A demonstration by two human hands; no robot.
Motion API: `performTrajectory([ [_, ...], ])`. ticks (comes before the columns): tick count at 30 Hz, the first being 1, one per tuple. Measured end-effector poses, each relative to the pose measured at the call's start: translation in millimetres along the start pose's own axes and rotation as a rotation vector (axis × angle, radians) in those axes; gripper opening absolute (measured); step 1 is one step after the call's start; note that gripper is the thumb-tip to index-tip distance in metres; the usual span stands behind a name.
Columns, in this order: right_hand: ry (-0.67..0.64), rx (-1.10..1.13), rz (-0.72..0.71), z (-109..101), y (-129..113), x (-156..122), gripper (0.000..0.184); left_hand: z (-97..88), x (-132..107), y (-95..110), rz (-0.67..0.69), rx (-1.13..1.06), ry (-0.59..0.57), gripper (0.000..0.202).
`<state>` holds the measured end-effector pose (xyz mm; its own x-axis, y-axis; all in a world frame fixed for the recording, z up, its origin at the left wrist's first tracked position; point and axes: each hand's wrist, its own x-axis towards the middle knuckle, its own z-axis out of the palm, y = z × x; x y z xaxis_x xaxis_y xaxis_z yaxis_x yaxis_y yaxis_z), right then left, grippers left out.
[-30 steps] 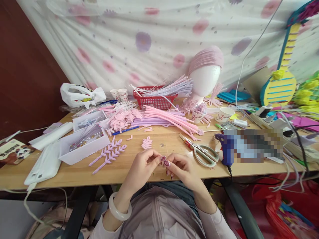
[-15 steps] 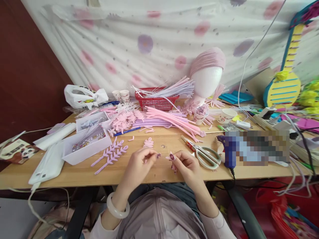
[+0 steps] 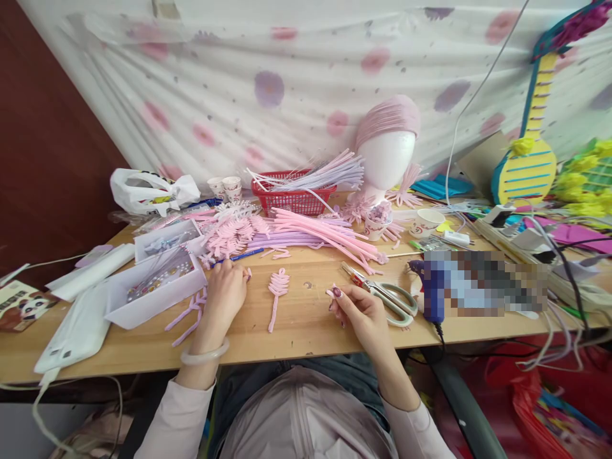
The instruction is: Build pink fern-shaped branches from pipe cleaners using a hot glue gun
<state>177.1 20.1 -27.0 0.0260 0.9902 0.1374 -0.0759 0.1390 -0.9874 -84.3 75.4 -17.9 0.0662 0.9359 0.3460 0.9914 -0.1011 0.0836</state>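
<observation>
My left hand (image 3: pixel 224 294) is down on the table at the left, fingers curled beside a short pink pipe cleaner piece (image 3: pixel 248 272). Its fingertips are partly hidden, so a firm grip on that piece cannot be confirmed. My right hand (image 3: pixel 354 309) is raised over the table's front, thumb and finger pinching a small pale pink piece (image 3: pixel 329 292). Between the hands lies a pink pipe cleaner leaf (image 3: pixel 278 287) with a stem. Lavender pipe cleaner sprigs (image 3: pixel 184 313) lie partly under my left wrist. Scissors (image 3: pixel 393 299) rest just beyond my right hand.
A blue glue gun (image 3: pixel 433 293) lies at the right beside a blurred patch. White boxes (image 3: pixel 157 299) of beads stand left. Behind are pink pipe cleaners (image 3: pixel 325 233), a red basket (image 3: pixel 291 201), paper cups (image 3: pixel 427 223) and a foam head (image 3: pixel 387 156). A power strip (image 3: pixel 535 255) sits far right.
My left hand has moved left and away from my right hand, down to the small pink pieces. The leaf's stem is now uncovered. My right hand keeps its pinch; the view has shifted slightly.
</observation>
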Motion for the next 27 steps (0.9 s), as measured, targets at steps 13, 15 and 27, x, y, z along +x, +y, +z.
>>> performTrajectory([
  [13, -0.034, 0.173, 0.089, -7, 5, 1, 0.031, -24.2, -25, 96, 0.227, -0.796, -0.124, 0.017],
  [15, -0.059, 0.166, 0.091, -8, 5, 1, 0.032, -29.0, -27, 100, 0.246, -0.876, -0.13, 0.018],
  [27, -0.16, 0.1, 0.051, -8, 1, -2, 0.041, -27.9, -35, 118, 0.34, -0.835, -0.087, 0.009],
])
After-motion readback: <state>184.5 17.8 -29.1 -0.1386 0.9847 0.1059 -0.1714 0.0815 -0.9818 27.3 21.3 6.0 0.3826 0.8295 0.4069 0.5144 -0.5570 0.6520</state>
